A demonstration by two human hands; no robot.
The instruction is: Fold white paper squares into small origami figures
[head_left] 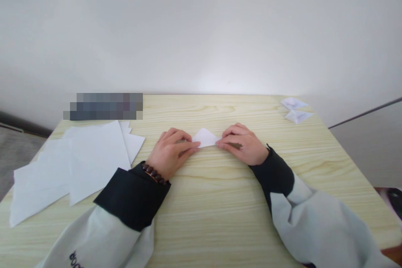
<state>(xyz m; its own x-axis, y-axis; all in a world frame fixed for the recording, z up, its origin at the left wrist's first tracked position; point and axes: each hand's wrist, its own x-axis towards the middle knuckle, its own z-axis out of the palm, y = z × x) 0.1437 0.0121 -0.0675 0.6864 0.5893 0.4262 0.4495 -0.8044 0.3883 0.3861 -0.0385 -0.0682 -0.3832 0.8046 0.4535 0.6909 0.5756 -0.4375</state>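
A small folded piece of white paper [205, 137] lies flat on the light wooden table [220, 201] in the middle. My left hand [171, 150] presses its left end with fingers pinched together. My right hand [243, 143] pinches its right end in the same way. Only a triangular tip of the paper shows between the two hands. A dark bead bracelet [154, 173] circles my left wrist.
Several loose white sheets [78, 163] are spread over the table's left side. Two small folded paper pieces [295, 109] rest at the far right corner. A blurred dark object [105, 106] lies at the back left. A white wall [201, 29] rises right behind the table.
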